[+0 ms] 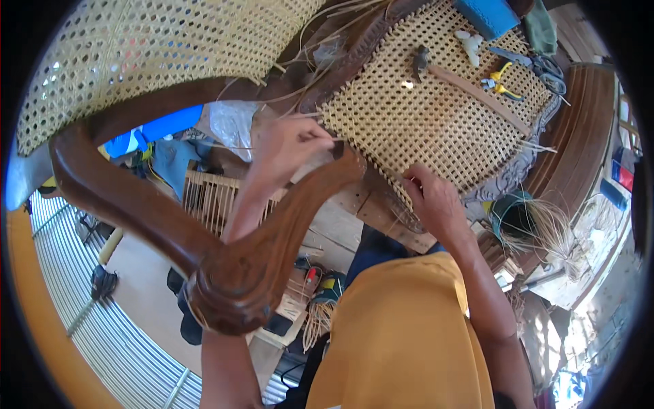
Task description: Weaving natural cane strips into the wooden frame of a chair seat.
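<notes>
A dark wooden chair lies tilted in front of me, with a woven cane seat (429,123) and a cane back (157,48). My left hand (289,146) reaches over the carved wooden armrest (272,225) and pinches a thin cane strand (327,140) at the seat's near-left edge. My right hand (432,198) presses on the seat's front rim, fingers curled on the weave there. Loose cane strands (327,34) stick up behind the seat.
On the cane seat lie a small hammer (420,60), a wooden stick (477,95), yellow-handled cutters (503,87), scissors (538,65) and a blue object (487,15). A bundle of cane strips (552,228) sits at right. A corrugated metal sheet (102,327) lies below left.
</notes>
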Demonstrator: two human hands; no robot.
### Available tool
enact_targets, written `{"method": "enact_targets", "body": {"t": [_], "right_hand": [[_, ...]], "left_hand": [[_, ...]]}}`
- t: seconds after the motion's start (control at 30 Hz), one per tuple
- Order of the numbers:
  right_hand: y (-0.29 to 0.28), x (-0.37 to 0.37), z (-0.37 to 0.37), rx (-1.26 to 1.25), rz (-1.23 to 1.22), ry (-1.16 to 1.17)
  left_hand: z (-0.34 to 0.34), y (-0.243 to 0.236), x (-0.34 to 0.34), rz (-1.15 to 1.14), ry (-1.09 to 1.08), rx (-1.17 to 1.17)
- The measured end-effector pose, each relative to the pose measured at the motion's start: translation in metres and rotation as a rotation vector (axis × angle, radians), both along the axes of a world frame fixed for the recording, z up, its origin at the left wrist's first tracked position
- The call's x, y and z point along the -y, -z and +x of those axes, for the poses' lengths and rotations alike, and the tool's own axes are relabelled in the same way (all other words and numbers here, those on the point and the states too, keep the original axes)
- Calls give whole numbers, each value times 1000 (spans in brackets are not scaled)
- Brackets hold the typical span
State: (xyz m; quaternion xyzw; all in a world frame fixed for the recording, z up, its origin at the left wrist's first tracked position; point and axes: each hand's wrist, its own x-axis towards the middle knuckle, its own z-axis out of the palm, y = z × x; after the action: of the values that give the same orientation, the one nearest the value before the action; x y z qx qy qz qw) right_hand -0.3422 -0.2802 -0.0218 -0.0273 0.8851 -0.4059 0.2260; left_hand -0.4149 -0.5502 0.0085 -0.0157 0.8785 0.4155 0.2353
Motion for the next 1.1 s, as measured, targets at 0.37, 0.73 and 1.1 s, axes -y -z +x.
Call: {"method": "enact_targets", "body": {"t": [0.37,0.73,1.1], "right_hand": [[16,32,-34,-228,165,-20],[-18,55,-68,-184,359,-283],[19,29,-91,58,97,-242]], "left_hand": [[-30,35,-25,-102,336,-40],[-38,38,-32,-144,369,-68],[-46,35,-39,-215,409,48]]}}
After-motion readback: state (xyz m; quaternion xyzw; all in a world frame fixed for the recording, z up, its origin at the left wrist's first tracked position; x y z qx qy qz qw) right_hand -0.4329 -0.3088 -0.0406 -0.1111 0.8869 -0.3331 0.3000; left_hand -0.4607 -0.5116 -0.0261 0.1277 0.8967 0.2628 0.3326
